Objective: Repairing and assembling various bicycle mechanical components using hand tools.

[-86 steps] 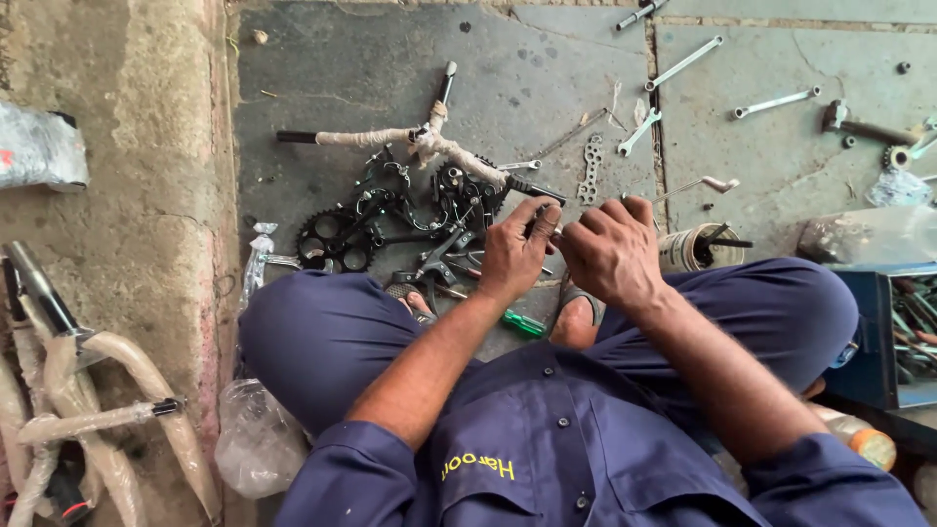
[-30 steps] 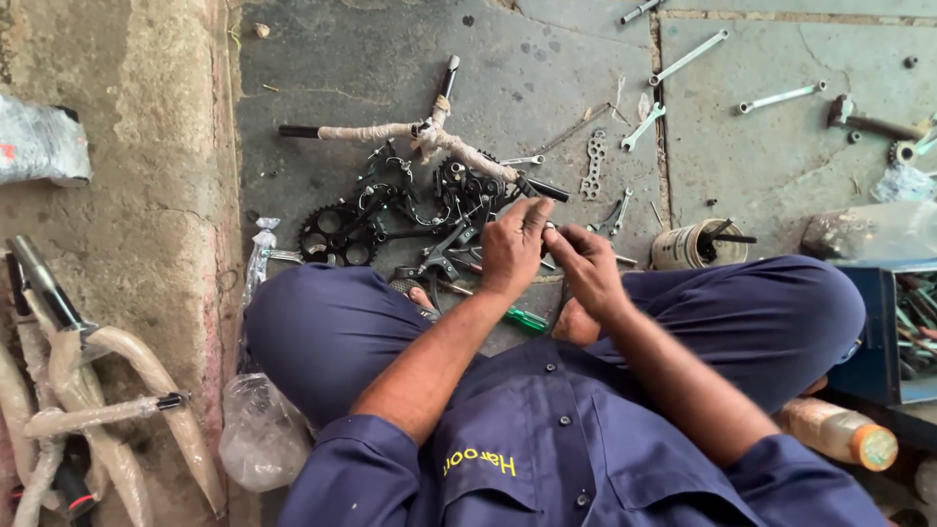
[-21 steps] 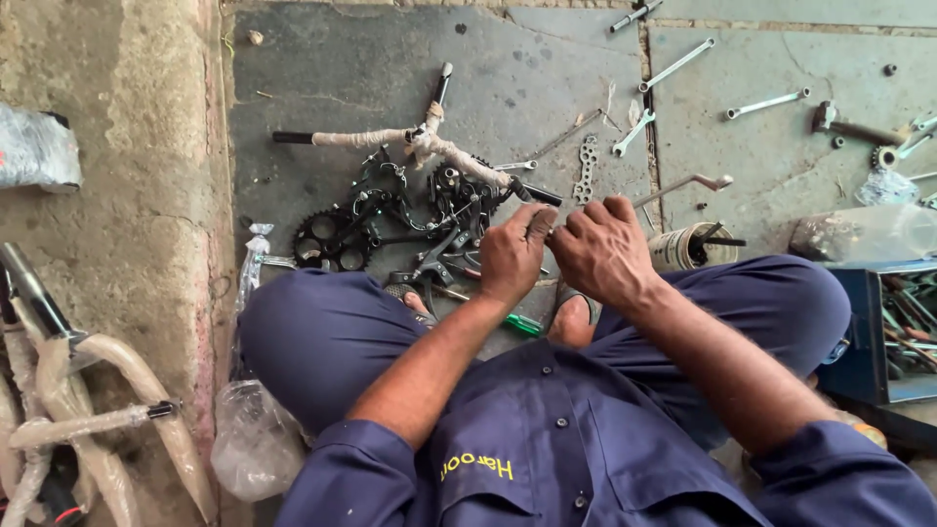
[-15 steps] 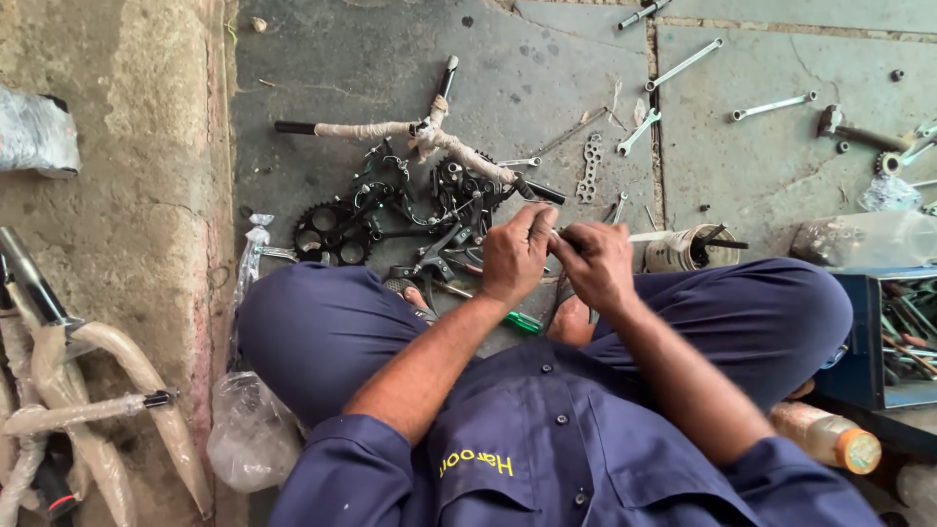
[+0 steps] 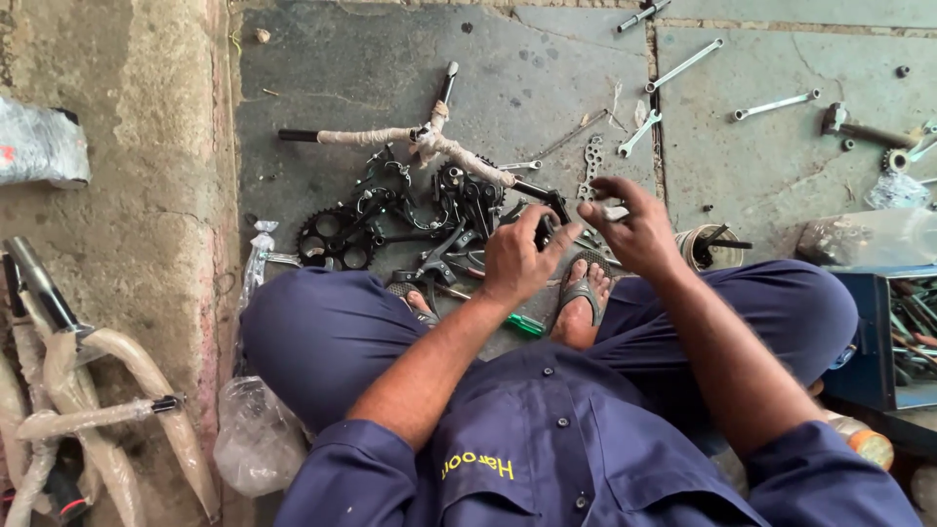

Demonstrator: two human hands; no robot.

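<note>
The left hand point(image 5: 517, 259) and the right hand point(image 5: 630, 229) sit side by side above the person's crossed legs, a small dark part point(image 5: 543, 229) between them. Just beyond the hands lies a heap of bicycle parts point(image 5: 429, 229), with a chainring point(image 5: 335, 237) at its left edge and a handlebar point(image 5: 410, 139) behind it. Wrenches point(image 5: 683, 66) lie farther back on the right. A toolbox point(image 5: 903, 337) stands at the far right, bicycle forks point(image 5: 88, 390) at the far left.
</note>
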